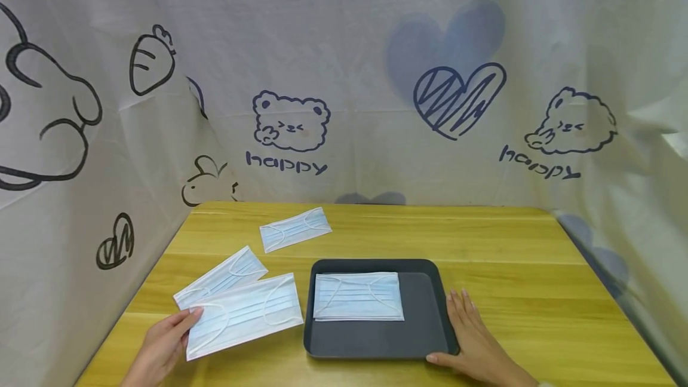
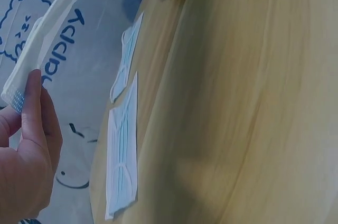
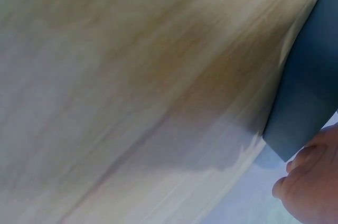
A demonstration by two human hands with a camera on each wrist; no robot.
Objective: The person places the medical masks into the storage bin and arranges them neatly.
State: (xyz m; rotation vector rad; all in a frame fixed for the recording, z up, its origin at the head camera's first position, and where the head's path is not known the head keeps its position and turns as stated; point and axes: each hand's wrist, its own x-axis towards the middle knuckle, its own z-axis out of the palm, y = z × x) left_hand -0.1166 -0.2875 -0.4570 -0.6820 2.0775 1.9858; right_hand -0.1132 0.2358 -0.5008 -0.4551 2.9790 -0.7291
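Observation:
My left hand [image 1: 163, 339] pinches a pale blue disposable face mask [image 1: 244, 315] by its left end, thumb on top. In the left wrist view this mask [image 2: 37, 49] is raised off the table, seen nearly edge-on. Behind it in the head view, a second mask [image 1: 220, 279] lies partly covered. My right hand [image 1: 475, 339] rests against the near right corner of a dark grey tray [image 1: 376, 348], with fairly straight fingers along its side and the thumb at the front edge. Inside the tray, on its left, masks lie in a neat flat stack [image 1: 358, 297].
Another face mask [image 1: 295, 230] lies farther back on the wooden table [image 1: 510, 243], left of the tray. A white cloth printed with drawings [image 1: 349, 76] hangs behind the table and along its sides.

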